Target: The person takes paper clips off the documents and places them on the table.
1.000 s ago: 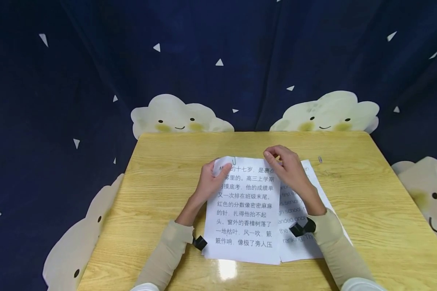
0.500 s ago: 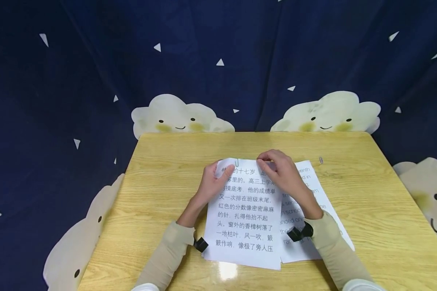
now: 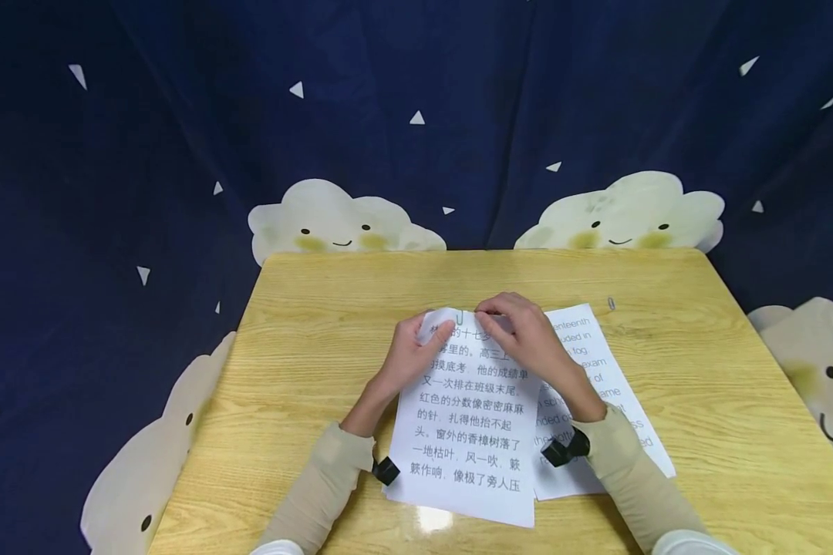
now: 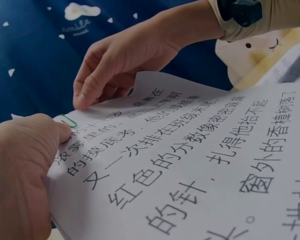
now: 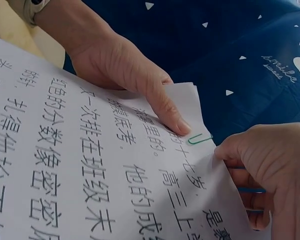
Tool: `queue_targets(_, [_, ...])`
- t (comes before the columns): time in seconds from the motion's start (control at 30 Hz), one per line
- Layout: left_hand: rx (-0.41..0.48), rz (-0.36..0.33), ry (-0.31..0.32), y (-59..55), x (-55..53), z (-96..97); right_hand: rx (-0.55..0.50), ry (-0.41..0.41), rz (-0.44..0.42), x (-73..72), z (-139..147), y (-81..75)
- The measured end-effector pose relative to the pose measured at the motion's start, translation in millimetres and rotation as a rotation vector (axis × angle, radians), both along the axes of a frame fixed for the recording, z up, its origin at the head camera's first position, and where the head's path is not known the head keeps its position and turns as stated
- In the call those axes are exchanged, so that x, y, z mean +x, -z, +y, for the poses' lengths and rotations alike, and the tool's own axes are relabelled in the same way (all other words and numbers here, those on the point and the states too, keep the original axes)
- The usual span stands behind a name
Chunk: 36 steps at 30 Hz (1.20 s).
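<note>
A small stack of white paper sheets with large printed Chinese characters is tilted up at its top edge. My left hand grips the upper left corner, thumb across the front and fingers hidden behind. A green paper clip sits on the top edge, just beyond the left thumb tip. My right hand pinches the same top edge close to the right of the clip. In the left wrist view, the right hand's thumb is at the edge, other fingers curled behind the paper.
A second white paper with English print lies on the wooden table, partly under the Chinese sheets and right forearm. Another paper clip lies beyond its top right corner. A dark blue curtain with cloud faces hangs behind.
My right hand has moved left along the top edge toward the clip. The sheets' top edge has shifted slightly right and nearer, with the left hand still gripping the corner.
</note>
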<state>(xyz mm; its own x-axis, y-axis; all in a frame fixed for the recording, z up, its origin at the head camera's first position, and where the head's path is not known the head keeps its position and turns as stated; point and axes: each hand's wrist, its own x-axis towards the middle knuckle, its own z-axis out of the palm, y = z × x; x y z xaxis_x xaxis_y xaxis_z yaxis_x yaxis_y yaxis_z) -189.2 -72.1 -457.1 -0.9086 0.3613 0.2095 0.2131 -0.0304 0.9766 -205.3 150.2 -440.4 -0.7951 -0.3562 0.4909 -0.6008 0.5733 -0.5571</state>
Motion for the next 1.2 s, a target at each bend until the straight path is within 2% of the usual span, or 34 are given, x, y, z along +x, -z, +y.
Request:
queue_targets(0.17, [-0.011, 0.015, 0.017, 0.8, 1.1, 2.6, -0.008, -0.026, 0.015, 1.7, -4.9, 0.4])
queue_targets(0.37, [-0.037, 0.022, 0.019, 3.8, -0.2, 4.3, 0.001, -0.019, 0.012, 2.4, -9.1, 2.7])
queue_targets(0.63, [-0.063, 0.016, 0.004, 22.5, -7.7, 5.7, 0.003, -0.012, -0.026, 5.3, -10.3, 1.4])
queue_targets(0.83, [-0.05, 0.043, 0.014, 26.9, -9.1, 5.2, -0.012, -0.015, -0.034, 6.5, -12.2, 2.0])
queue_targets(1.07, [-0.051, 0.055, 0.012, 26.2, -9.0, 5.8, -0.045, -0.019, -0.003, 4.7, -13.0, 6.4])
queue_targets(1.2, [-0.048, 0.035, 0.031, 12.9, -3.0, 6.1, -0.063, -0.016, 0.03, 4.7, -13.8, 7.2])
